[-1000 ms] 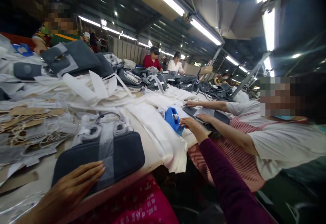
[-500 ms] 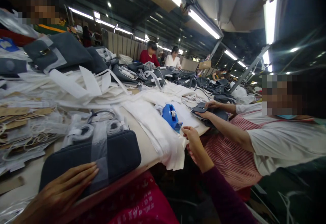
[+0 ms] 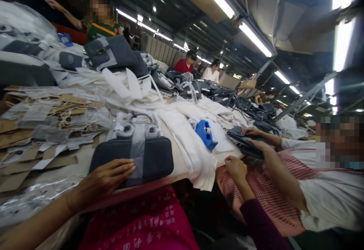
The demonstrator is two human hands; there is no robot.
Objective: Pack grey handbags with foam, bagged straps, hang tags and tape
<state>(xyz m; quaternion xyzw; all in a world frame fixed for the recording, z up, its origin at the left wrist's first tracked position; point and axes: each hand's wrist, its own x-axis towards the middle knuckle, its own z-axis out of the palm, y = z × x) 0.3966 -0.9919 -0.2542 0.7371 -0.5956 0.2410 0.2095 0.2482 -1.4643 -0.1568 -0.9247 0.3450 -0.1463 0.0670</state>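
A dark handbag lies on the table in front of me. A strip of clear tape runs over it, and wrapped grey rolls rest along its top. My left hand lies on the bag's front with fingers stretched out, their tips at the strip. Beyond the table's front edge, my right hand is raised with its fingers closed; whatever they pinch is too small to make out. The blue tape dispenser sits up and to the left of that hand, apart from it.
White padding sheets hang over the table edge. Cardboard tags with cords are piled at left. More dark bags lie behind. At right, a co-worker's hands handle a dark bag, close to my right hand.
My right hand has moved away from the dispenser, rightward and toward me. The left hand stays flat on the bag. The camera has turned left.
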